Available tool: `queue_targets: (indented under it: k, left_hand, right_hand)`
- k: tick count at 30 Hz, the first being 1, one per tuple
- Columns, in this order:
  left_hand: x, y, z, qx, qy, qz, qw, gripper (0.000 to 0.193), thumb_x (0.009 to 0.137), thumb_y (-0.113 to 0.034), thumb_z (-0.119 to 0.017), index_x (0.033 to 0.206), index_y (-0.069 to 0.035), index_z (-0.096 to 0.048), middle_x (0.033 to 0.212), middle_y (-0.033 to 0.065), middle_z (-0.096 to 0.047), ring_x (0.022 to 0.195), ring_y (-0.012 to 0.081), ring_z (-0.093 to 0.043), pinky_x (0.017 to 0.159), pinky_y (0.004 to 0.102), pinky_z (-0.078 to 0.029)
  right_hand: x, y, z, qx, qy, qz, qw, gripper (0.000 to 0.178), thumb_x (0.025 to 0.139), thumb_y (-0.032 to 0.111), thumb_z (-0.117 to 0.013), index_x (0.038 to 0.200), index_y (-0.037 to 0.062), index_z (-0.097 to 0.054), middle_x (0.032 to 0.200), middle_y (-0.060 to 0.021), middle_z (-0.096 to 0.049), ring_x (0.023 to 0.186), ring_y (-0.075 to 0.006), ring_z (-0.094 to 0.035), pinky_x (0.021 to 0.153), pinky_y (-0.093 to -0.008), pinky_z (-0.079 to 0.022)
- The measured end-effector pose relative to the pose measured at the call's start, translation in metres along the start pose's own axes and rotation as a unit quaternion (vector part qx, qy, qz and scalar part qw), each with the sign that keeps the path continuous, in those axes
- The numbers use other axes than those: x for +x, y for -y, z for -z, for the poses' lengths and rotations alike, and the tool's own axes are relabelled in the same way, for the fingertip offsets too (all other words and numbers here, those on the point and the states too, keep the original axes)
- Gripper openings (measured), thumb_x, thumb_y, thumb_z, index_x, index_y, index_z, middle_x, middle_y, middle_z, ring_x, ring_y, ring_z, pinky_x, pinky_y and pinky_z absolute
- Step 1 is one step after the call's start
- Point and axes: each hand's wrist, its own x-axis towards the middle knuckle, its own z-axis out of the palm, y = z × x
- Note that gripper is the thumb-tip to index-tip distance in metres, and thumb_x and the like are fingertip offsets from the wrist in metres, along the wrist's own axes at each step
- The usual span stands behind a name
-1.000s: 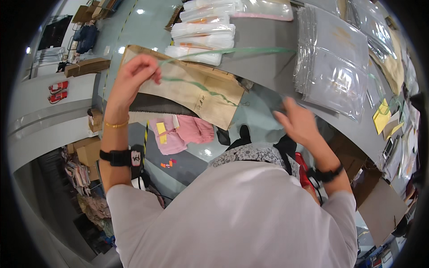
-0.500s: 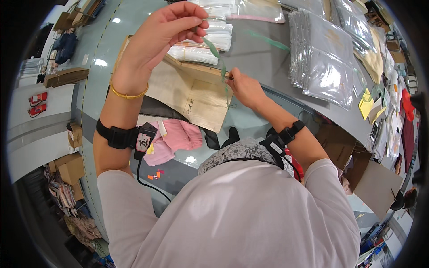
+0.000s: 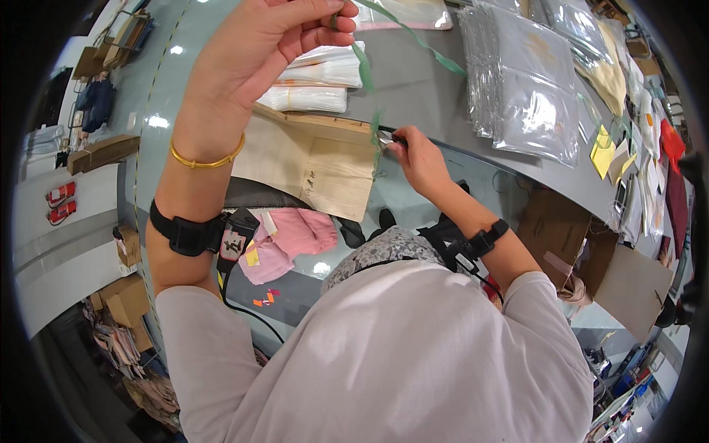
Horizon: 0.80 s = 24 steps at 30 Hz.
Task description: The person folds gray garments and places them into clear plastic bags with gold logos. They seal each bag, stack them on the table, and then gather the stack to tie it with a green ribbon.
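Observation:
A thin green plastic strip (image 3: 365, 70) is pinched in my left hand (image 3: 277, 40), raised over the far side of the table with the fingers closed. One length hangs down from it past the table edge, and another runs off to the right across the tabletop. My right hand (image 3: 423, 159) closes around a small tool with a dark handle and silvery tip (image 3: 385, 138); its exact kind is hard to make out. That tip is right beside the hanging strip, at the corner of an open wooden drawer (image 3: 340, 173).
Banded stacks of white plastic bags (image 3: 306, 97) lie behind the drawer. Clear plastic bags (image 3: 535, 81) are piled on the grey table (image 3: 421, 92) to the right. Pink cloth (image 3: 295, 232) sits below the drawer, and an open cardboard box (image 3: 554, 229) stands at the right.
My left hand has moved up and away, drawing the strip with it. My right hand has shifted slightly right and down, and the tool's silvery tip now shows.

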Motion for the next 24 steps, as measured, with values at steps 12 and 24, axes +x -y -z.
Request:
queue_targets:
  k: [12,24]
  left_hand:
    - [0.01,-0.006,-0.019,-0.013,0.04,-0.005,0.999,0.011,0.099,0.0,-0.061,0.109,0.0,-0.066,0.099,0.0115,-0.071,0.085,0.019,-0.072,0.079,0.0297,-0.063]
    - [0.012,-0.01,-0.032,0.033,0.103,-0.056,0.993,0.02,0.1,-0.011,-0.064,0.118,-0.003,-0.063,0.108,0.0061,-0.068,0.094,0.0109,-0.064,0.085,0.0256,-0.054]
  right_hand:
    - [0.023,0.02,-0.009,0.018,-0.016,-0.03,0.999,0.029,0.102,0.025,-0.062,0.112,0.0014,-0.048,0.092,-0.0216,-0.067,0.087,-0.0438,-0.064,0.074,-0.0486,-0.051]
    - [0.04,0.01,-0.013,0.025,0.024,-0.028,0.999,0.022,0.099,0.023,-0.065,0.106,0.003,-0.057,0.089,-0.0195,-0.07,0.082,-0.0413,-0.066,0.07,-0.0497,-0.052]
